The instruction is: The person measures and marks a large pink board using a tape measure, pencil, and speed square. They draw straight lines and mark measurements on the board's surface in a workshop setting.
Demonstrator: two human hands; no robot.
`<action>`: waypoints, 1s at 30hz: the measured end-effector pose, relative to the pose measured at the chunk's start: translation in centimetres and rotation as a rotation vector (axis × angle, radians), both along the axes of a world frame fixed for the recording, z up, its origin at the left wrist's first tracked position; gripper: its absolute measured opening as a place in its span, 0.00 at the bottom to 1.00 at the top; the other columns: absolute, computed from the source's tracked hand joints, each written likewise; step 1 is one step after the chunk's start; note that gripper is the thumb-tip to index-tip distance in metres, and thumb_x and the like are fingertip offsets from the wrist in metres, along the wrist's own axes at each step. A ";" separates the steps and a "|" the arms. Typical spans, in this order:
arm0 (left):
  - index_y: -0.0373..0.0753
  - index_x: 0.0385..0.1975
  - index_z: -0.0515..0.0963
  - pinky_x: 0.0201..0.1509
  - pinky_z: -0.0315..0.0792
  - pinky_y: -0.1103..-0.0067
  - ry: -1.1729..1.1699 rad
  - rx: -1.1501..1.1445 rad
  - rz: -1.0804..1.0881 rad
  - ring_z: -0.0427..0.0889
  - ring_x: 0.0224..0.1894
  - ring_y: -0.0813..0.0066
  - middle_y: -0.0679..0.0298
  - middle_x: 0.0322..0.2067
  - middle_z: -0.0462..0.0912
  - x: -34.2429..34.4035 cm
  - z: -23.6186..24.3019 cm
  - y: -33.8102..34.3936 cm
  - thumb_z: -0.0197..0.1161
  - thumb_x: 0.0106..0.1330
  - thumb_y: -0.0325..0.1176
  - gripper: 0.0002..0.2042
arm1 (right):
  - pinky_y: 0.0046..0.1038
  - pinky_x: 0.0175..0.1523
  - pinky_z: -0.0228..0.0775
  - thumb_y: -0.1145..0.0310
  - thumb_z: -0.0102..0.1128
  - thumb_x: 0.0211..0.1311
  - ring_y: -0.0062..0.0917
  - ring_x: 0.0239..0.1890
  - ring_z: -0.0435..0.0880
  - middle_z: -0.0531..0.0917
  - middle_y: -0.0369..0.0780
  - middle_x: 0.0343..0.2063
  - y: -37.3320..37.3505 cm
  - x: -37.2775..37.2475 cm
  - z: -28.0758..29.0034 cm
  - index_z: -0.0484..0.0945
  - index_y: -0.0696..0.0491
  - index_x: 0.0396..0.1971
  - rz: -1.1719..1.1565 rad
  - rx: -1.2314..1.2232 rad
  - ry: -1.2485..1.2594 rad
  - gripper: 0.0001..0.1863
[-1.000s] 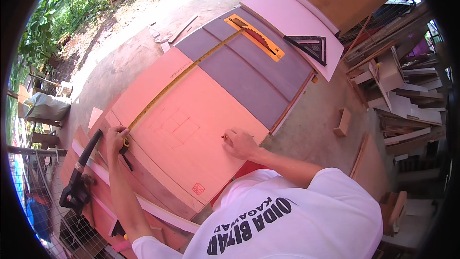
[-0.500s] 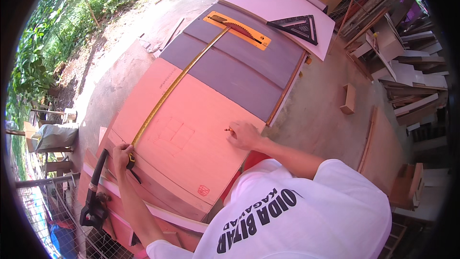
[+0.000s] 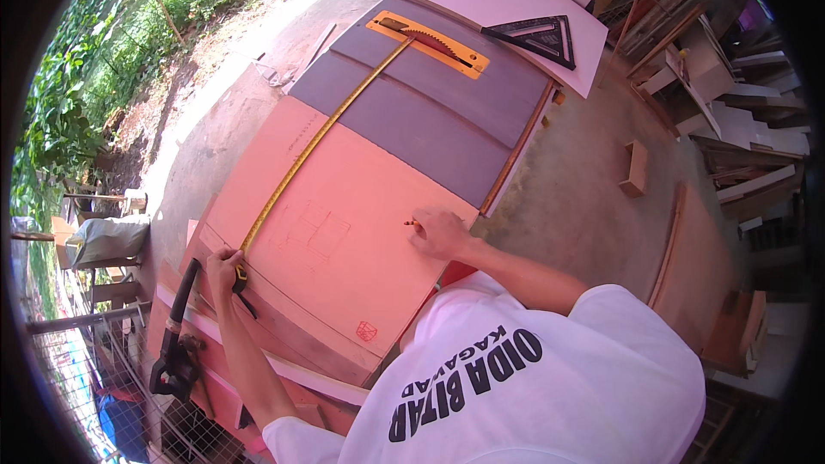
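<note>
Two bare hands were at the pinkish flat wooden board: the left hand had fingers closed on the yellow-and-black metal tape measure beside its case; the right hand pinched a short, slim brownish pencil. Tape ran toward 1 o'clock from the left, reaching the toothed circular saw blade at the grey tabletop. Black hand-held blower lay at the left's 7 o'clock.

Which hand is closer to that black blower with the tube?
Left. The left hand is close beside the black blower, just right of its tube; the right hand is farther right, over the board.
</note>
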State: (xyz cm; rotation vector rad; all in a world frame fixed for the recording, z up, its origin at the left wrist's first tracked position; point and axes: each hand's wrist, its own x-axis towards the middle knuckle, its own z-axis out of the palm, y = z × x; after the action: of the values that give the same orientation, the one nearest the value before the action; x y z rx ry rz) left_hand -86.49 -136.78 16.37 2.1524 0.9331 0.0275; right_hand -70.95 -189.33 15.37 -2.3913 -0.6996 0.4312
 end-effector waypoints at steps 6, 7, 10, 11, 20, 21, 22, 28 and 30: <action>0.34 0.37 0.91 0.39 0.80 0.74 0.067 0.031 0.008 0.89 0.33 0.73 0.59 0.29 0.91 -2.4 -0.2 1.4 0.78 0.59 0.34 0.11 | 0.47 0.42 0.76 0.58 0.68 0.61 0.44 0.35 0.86 0.84 0.45 0.30 1.5 0.0 0.4 0.79 0.55 0.33 0.079 -0.038 0.014 0.15; 0.35 0.39 0.91 0.40 0.80 0.73 0.033 -0.007 0.063 0.89 0.33 0.72 0.58 0.31 0.92 -2.3 -1.2 1.6 0.78 0.58 0.34 0.13 | 0.48 0.43 0.77 0.59 0.67 0.61 0.45 0.36 0.86 0.85 0.45 0.32 1.6 0.1 0.4 0.80 0.56 0.35 0.102 -0.042 -0.024 0.14; 0.38 0.40 0.91 0.47 0.81 0.71 0.079 0.049 0.033 0.91 0.39 0.66 0.57 0.35 0.92 -0.6 0.1 0.5 0.79 0.58 0.36 0.13 | 0.46 0.43 0.77 0.61 0.69 0.62 0.45 0.37 0.86 0.85 0.46 0.32 1.4 -0.1 1.3 0.81 0.57 0.37 0.104 -0.084 -0.020 0.14; 0.39 0.39 0.91 0.46 0.81 0.71 0.117 0.078 0.048 0.91 0.39 0.67 0.57 0.36 0.93 -0.4 0.1 0.5 0.79 0.58 0.36 0.12 | 0.45 0.42 0.77 0.61 0.69 0.62 0.44 0.36 0.86 0.85 0.46 0.31 1.6 -0.3 1.0 0.81 0.57 0.37 0.123 -0.063 -0.025 0.14; 0.37 0.35 0.90 0.45 0.81 0.69 0.137 0.069 0.125 0.90 0.38 0.63 0.55 0.35 0.92 -0.2 0.5 -1.0 0.79 0.57 0.33 0.10 | 0.40 0.37 0.75 0.62 0.71 0.63 0.37 0.30 0.85 0.84 0.43 0.29 1.8 -0.1 1.1 0.80 0.57 0.35 0.128 -0.059 -0.025 0.14; 0.37 0.34 0.89 0.45 0.81 0.69 0.137 0.073 0.129 0.90 0.38 0.63 0.55 0.35 0.91 -0.2 0.4 -1.1 0.79 0.57 0.33 0.09 | 0.39 0.36 0.75 0.62 0.71 0.63 0.37 0.30 0.84 0.83 0.43 0.28 1.9 -0.2 1.1 0.80 0.57 0.35 0.123 -0.055 -0.026 0.14; 0.37 0.34 0.89 0.45 0.81 0.69 0.138 0.077 0.133 0.90 0.39 0.63 0.55 0.34 0.91 -0.4 0.4 -1.3 0.79 0.57 0.33 0.09 | 0.39 0.36 0.75 0.62 0.71 0.63 0.37 0.29 0.84 0.83 0.43 0.28 1.9 -0.3 1.0 0.80 0.57 0.35 0.118 -0.052 -0.027 0.14; 0.35 0.31 0.88 0.41 0.81 0.69 0.105 0.119 0.130 0.90 0.36 0.63 0.53 0.32 0.91 -0.1 0.6 -1.5 0.77 0.56 0.32 0.08 | 0.37 0.36 0.75 0.65 0.69 0.66 0.35 0.30 0.85 0.84 0.44 0.29 4.5 0.2 1.1 0.82 0.59 0.36 0.108 0.004 0.058 0.11; 0.33 0.32 0.88 0.41 0.80 0.70 0.103 0.099 0.117 0.90 0.35 0.63 0.53 0.31 0.90 0.6 1.0 -1.9 0.77 0.56 0.32 0.09 | 0.36 0.37 0.77 0.67 0.68 0.69 0.35 0.31 0.86 0.85 0.46 0.32 9.5 0.6 2.7 0.85 0.60 0.39 0.132 0.153 0.011 0.10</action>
State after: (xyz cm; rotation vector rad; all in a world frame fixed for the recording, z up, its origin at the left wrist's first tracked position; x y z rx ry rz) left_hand -85.85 -138.72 17.36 2.2047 1.1376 0.0215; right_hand -70.40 -179.79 18.12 -2.2065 -0.8570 0.4292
